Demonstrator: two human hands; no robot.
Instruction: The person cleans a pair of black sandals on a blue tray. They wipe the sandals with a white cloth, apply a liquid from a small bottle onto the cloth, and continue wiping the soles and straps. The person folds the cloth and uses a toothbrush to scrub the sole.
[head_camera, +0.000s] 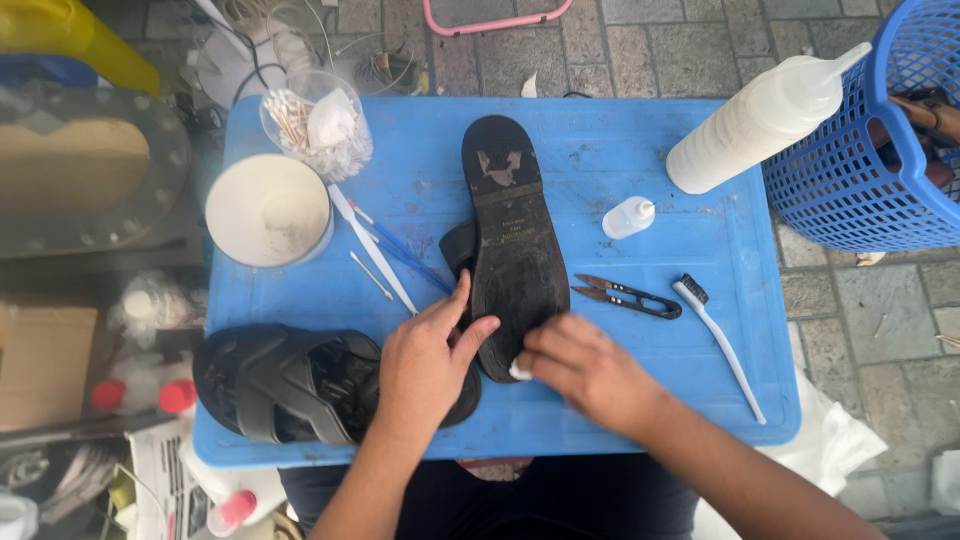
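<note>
- Left hand (425, 365): thumb and fingers closed around the near end of an upturned black sandal (510, 250), steadying it by its left edge.
- Right hand (580, 365): fingertips pinched on a small white wad (520, 370), pressed against the sole's near right edge. What the wad is made of is too small to tell.
- Upturned sandal: sole facing up, lying lengthwise mid-table, heel end far from the person, toe end between the two hands. Strap shows dark under its left side.
- Second black sandal (285, 385): straps up, lying crosswise at the near left corner of the blue table (640, 130); the left wrist passes over its right end.
- Left of the upturned sandal: white paper cup (268, 210), open mouth up; behind it a clear cup of cotton swabs (315, 125); thin white and blue sticks (385, 255) loose between cup and sandal.
- Right of the sandal: black thread snips (628, 297), just beside the sole; white-handled brush with dark bristles (720, 345), angled toward the near right corner.
- Small white dropper bottle (628, 217), on its side, further back on the right.
- Large white squeeze bottle (755, 120), tilted, its nozzle end resting against a blue plastic basket (850, 190) off the table's right edge.
- Ground under the table: grey paving blocks.
</note>
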